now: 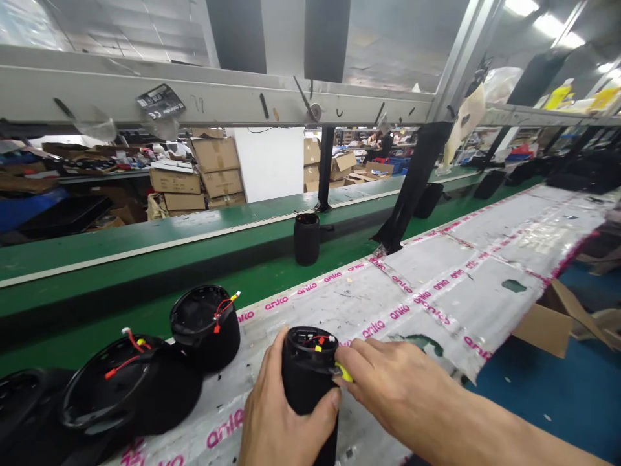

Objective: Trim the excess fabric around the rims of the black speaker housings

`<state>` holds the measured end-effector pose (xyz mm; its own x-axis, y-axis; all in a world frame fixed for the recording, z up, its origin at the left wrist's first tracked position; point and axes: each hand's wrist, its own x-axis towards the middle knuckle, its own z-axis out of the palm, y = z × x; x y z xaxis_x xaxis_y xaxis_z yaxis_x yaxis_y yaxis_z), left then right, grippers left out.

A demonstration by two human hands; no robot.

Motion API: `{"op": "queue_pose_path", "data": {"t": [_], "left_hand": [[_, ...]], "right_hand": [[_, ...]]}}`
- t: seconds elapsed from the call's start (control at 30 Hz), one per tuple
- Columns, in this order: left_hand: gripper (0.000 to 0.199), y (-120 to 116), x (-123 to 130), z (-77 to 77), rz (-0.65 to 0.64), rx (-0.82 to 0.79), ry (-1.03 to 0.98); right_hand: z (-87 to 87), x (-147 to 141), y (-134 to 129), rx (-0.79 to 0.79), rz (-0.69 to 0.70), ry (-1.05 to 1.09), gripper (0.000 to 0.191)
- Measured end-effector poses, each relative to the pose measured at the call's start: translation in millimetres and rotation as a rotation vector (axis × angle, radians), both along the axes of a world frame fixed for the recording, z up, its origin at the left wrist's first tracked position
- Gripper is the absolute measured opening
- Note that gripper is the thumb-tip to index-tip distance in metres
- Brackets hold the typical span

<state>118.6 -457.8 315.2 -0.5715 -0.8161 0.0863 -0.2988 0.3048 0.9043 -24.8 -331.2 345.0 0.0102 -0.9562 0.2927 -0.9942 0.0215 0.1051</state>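
My left hand (286, 421) is wrapped round a black fabric-covered cylinder (306, 385), which stands upright with its open top showing red wires and small white and yellow connectors. Pressed to the cylinder's right rim, my right hand (371, 372) is closed on a small yellow tool (343, 371), most of it hidden by the fingers. To the left are a black cylinder (206, 330) with red wires over its rim and a larger-looking one (136, 388), also with red wires on top. Part of another black piece (24, 401) shows at the left edge.
Printed white sheeting (388, 304) covers the bench. Behind runs a green conveyor (262, 255) carrying a black cylinder (306, 239). A black-wrapped post (412, 188) rises at the bench's far edge. An open cardboard box (546, 327) lies at the right. A shelf beam (218, 97) crosses above.
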Motion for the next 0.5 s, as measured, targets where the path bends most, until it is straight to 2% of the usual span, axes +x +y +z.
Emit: {"op": "queue_pose_path", "data": {"t": [0.27,0.5], "left_hand": [[0.087,2.1,0.1,3.5,0.042,-0.015,-0.106],[0.086,2.8,-1.2,4.3,0.026,-0.031,-0.111]], "right_hand": [[4.2,-1.0,0.6,-0.020,0.075,0.146,0.031],[0.7,-3.0,3.1,0.015,0.057,0.125,0.032]]}}
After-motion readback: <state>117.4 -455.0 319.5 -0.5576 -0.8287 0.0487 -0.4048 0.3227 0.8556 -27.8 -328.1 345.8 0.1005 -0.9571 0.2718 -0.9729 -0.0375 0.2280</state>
